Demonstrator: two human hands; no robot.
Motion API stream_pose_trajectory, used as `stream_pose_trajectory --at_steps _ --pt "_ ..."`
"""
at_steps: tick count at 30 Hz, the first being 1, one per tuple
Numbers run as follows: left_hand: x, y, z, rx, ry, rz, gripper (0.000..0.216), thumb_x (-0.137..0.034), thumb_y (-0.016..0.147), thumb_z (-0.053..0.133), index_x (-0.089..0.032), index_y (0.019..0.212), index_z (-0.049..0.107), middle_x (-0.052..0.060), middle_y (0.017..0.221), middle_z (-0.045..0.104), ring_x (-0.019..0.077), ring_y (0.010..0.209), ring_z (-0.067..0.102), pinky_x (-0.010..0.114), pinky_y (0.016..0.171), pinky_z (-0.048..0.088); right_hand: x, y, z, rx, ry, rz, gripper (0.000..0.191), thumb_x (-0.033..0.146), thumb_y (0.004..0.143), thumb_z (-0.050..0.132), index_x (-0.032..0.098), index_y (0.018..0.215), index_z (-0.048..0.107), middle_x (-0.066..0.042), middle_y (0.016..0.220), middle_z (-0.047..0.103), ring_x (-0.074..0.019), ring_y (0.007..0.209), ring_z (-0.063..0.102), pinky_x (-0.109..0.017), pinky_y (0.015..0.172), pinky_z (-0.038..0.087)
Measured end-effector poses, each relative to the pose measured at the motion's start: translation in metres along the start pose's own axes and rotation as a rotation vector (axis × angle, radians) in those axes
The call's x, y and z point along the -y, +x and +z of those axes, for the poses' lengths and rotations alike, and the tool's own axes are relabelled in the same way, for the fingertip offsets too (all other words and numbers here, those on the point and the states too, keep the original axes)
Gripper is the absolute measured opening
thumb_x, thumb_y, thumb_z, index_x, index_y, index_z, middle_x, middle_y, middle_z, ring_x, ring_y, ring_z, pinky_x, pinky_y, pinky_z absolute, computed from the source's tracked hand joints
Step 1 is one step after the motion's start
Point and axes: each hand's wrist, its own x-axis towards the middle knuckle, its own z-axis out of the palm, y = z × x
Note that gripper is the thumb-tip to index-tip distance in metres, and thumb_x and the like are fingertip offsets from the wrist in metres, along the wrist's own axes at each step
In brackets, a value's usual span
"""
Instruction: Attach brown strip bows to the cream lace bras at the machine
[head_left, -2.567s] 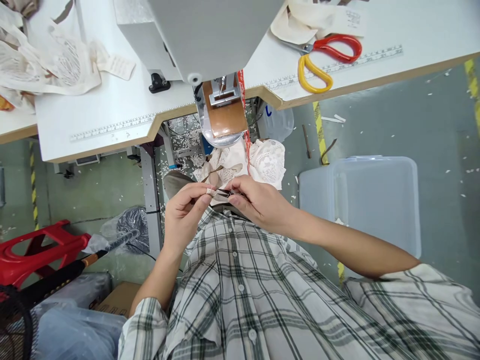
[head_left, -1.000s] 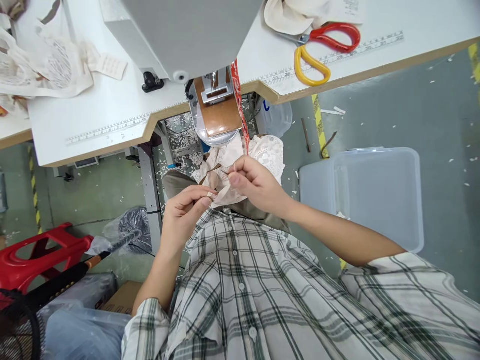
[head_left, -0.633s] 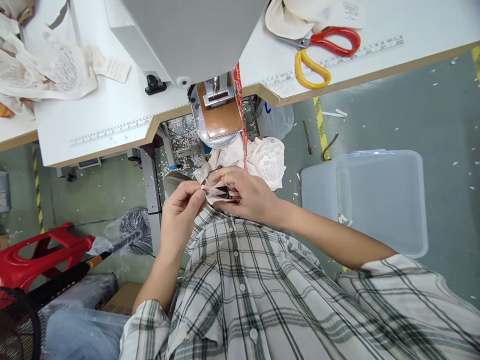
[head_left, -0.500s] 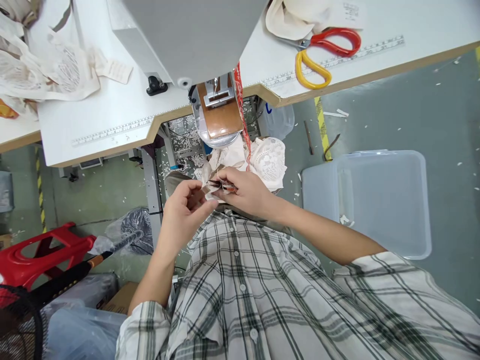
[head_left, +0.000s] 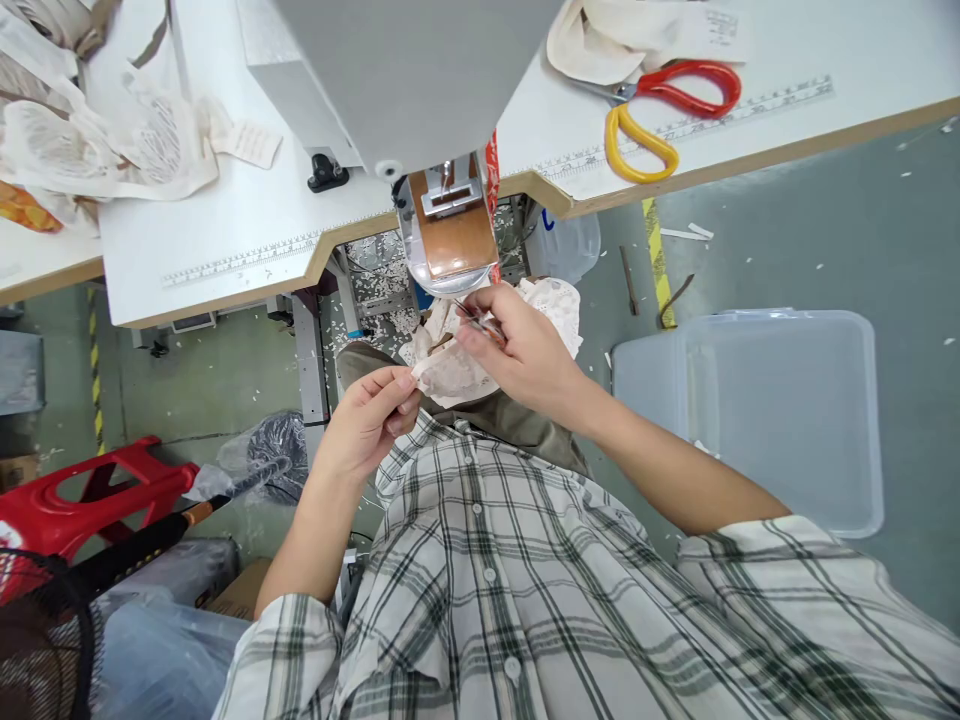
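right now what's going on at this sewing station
A person in a plaid shirt sits at a sewing machine. Their left hand pinches the edge of a cream lace piece over the lap. The right hand grips a small metal tool just above it, close under the machine's brown plate. Red and yellow scissors lie untouched on the white table. A clear plastic bin sits on the floor to the person's right.

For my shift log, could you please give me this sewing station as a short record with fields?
Left hand: pinches the edge of the lace piece
Right hand: holds a thin metal tool
Machine: sewing machine directly ahead
Table: scissors on its right part
Floor: clear bin right, red stool left
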Motion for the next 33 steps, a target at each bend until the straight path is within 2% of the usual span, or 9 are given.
stream_pose_trajectory --at_steps 6,10,14,21,24,26,29,31,33 --pt "0.001 -0.005 0.007 -0.046 -0.060 0.062 0.027 -0.035 0.080 0.078 -0.014 0.074 0.063 -0.005 0.060 0.044 0.0031 0.047 0.034 0.020 0.046 0.025 0.021 -0.028 -0.003 0.201 -0.024 0.038 0.027 0.036 0.104 0.041 0.022 0.087 0.056 -0.002 0.077 0.072 -0.0160 0.068 0.067 -0.028 0.061 0.044" --pt "0.003 -0.006 0.008 -0.087 -0.021 0.103 0.027 -0.037 0.082 0.077 -0.015 0.075 0.064 -0.005 0.061 0.048 0.0044 0.047 0.039 0.021 0.048 0.032 0.032 -0.038 0.007 0.280 0.065 0.071 0.020 0.030 0.102 0.043 0.020 0.098 0.060 0.001 0.075 0.075 -0.0140 0.064 0.069 -0.026 0.059 0.046" --pt "0.005 -0.007 0.008 -0.091 -0.021 0.115 0.023 -0.036 0.085 0.075 -0.015 0.078 0.067 -0.004 0.062 0.052 0.0046 0.048 0.044 0.020 0.049 0.035 0.036 -0.040 0.016 0.270 0.109 0.105 0.020 0.030 0.101 0.045 0.019 0.110 0.060 0.001 0.072 0.075 -0.0140 0.062 0.070 -0.026 0.061 0.049" --pt "0.008 -0.010 0.006 -0.125 0.022 0.138 0.021 -0.037 0.082 0.077 -0.017 0.080 0.069 -0.004 0.063 0.055 0.0057 0.049 0.044 0.021 0.049 0.037 0.038 -0.036 0.024 0.258 0.085 0.130 0.020 0.029 0.101 0.046 0.019 0.109 0.061 0.001 0.075 0.076 -0.0150 0.066 0.070 -0.027 0.061 0.047" --pt "0.010 -0.010 0.002 -0.149 0.138 0.192 0.020 -0.035 0.080 0.079 -0.019 0.088 0.071 -0.003 0.067 0.057 0.0074 0.054 0.045 0.021 0.052 0.038 0.037 -0.036 0.024 0.252 0.099 0.143 0.020 0.028 0.100 0.046 0.019 0.110 0.061 0.001 0.075 0.075 -0.0144 0.066 0.070 -0.026 0.061 0.046" --pt "0.011 -0.010 -0.001 -0.236 0.310 0.274 0.019 -0.036 0.083 0.076 -0.021 0.093 0.071 -0.002 0.072 0.060 0.0100 0.061 0.049 0.022 0.056 0.040 0.035 -0.037 0.025 0.235 0.127 0.155 0.021 0.029 0.101 0.046 0.019 0.112 0.061 0.002 0.073 0.074 -0.0140 0.065 0.069 -0.026 0.062 0.047" --pt "0.010 -0.010 -0.005 -0.372 0.616 0.361 0.015 -0.036 0.090 0.069 -0.021 0.092 0.069 -0.001 0.071 0.060 0.0117 0.063 0.049 0.023 0.057 0.038 0.026 -0.035 0.028 0.155 0.134 0.144 0.022 0.036 0.099 0.050 0.020 0.112 0.060 -0.002 0.084 0.073 -0.0152 0.070 0.068 -0.027 0.065 0.049" --pt "0.009 -0.009 -0.006 -0.333 0.662 0.318 0.017 -0.036 0.092 0.065 -0.020 0.087 0.067 -0.001 0.067 0.059 0.0117 0.061 0.048 0.024 0.057 0.038 0.018 -0.031 0.032 0.075 0.106 0.088 0.025 0.040 0.095 0.057 0.020 0.110 0.060 -0.006 0.099 0.072 -0.0188 0.086 0.068 -0.030 0.075 0.052" --pt "0.008 -0.008 -0.007 -0.219 0.541 0.240 0.021 -0.039 0.093 0.064 -0.019 0.084 0.065 -0.001 0.066 0.057 0.0114 0.061 0.050 0.024 0.059 0.040 0.011 -0.024 0.036 0.029 0.119 0.029 0.029 0.040 0.091 0.063 0.020 0.111 0.059 -0.010 0.116 0.069 -0.0229 0.107 0.064 -0.036 0.091 0.051"
